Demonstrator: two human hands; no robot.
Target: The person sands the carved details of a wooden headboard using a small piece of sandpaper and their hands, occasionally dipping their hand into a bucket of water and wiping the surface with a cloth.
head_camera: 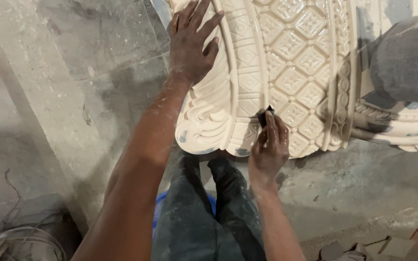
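Far left, a tangle of thin grey wires [6, 232] lies on the dusty grey concrete floor [73, 72], well clear of my arms. My left hand [192, 46] lies flat with fingers spread on the curled left border of the cream carved ornamental plaster panel [291, 58], which I judge steadies the piece. The panel lies on the floor ahead of my knees, reaching past the top edge. My right hand [268, 145] pinches a small dark scrap of abrasive [265, 116] against a groove near the panel's near edge, fingertips pressed together around it. Open floor lies right of that hand. At upper right, another person's grey-clad leg [407, 58] rests over the panel's right side.
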